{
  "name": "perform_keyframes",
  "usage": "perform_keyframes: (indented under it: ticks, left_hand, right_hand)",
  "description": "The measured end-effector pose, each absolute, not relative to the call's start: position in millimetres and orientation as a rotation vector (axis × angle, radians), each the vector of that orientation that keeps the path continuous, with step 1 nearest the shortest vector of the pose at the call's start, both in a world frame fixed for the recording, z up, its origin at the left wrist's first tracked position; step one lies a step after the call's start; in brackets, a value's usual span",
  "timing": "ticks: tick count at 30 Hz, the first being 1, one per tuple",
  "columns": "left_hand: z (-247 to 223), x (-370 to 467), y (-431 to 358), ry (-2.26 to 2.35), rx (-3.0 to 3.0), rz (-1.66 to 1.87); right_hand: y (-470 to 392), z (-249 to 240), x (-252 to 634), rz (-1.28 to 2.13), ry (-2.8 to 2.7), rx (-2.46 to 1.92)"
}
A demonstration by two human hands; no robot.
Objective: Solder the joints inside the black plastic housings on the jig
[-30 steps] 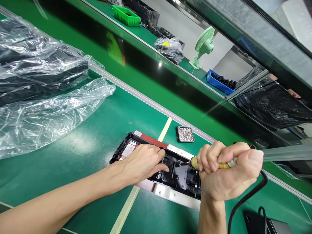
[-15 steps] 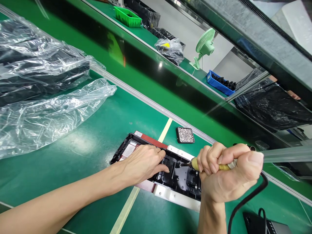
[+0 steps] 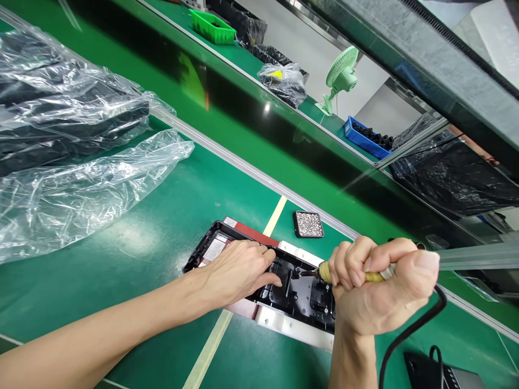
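Observation:
A long black plastic housing (image 3: pixel 303 302) lies open side up in a fixture with white blocks (image 3: pixel 294 327) and a red-brown base (image 3: pixel 245 309). My left hand (image 3: pixel 243 270) grips its far wall, fingers curled at the edge and thumb over the inside. My right hand (image 3: pixel 377 286) is wrapped around the yellow handle of a corded soldering iron (image 3: pixel 324 273). The iron's metal tip points left and meets a spot inside the housing, beside my left thumb. Small metal inserts show in the housing's posts. Its right end is partly hidden behind my right hand.
Behind the fixture stands a small black tray (image 3: pixel 308 224) of tiny metal parts. Clear plastic bags (image 3: pixel 81 200) cover the left side. A black cord (image 3: pixel 391 346) loops down at right near a dark device (image 3: pixel 441 373). A metal rail (image 3: pixel 235 162) borders the bench.
Both hands and the soldering iron stay almost exactly where they were. In the background at right, another person's arm has shifted slightly.

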State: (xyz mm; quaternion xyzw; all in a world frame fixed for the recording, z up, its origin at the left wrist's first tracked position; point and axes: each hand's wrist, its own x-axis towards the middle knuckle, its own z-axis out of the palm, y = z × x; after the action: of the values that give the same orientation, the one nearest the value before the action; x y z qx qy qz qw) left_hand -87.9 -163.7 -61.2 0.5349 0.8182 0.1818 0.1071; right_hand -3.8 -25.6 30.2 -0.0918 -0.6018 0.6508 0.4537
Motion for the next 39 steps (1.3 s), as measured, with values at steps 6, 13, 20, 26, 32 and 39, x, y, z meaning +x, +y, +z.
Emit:
perform_keyframes:
  ticks: [6, 13, 20, 26, 32, 39]
  left_hand:
    - [-60.2, -88.3, -163.2, 2.405, 1.574, 0.522]
    - [-59.2, -88.4, -163.8, 2.41, 1.573, 0.525]
    - [-62.6, -87.7, -162.0, 2.407, 1.577, 0.514]
    - [-61.7, -88.3, -162.8, 2.401, 1.564, 0.501]
    - [-62.7, -87.1, -163.8, 2.401, 1.567, 0.497]
    - [-58.4, -88.0, -162.5, 2.388, 1.557, 0.479]
  right_hand:
    - [-26.6, 30.5, -4.4, 1.603, -1.482, -0.242]
    - [-26.6, 30.6, -3.3, 1.618, -1.485, -0.215]
    - [-26.5, 30.6, -3.5, 1.615, -1.487, -0.205]
    - [-26.5, 30.5, -4.7, 1.606, -1.492, -0.198]
    - [-26.8, 30.4, -3.9, 1.604, -1.487, -0.191]
    - [-28.2, 32.9, -5.3, 1.608, -1.484, -0.226]
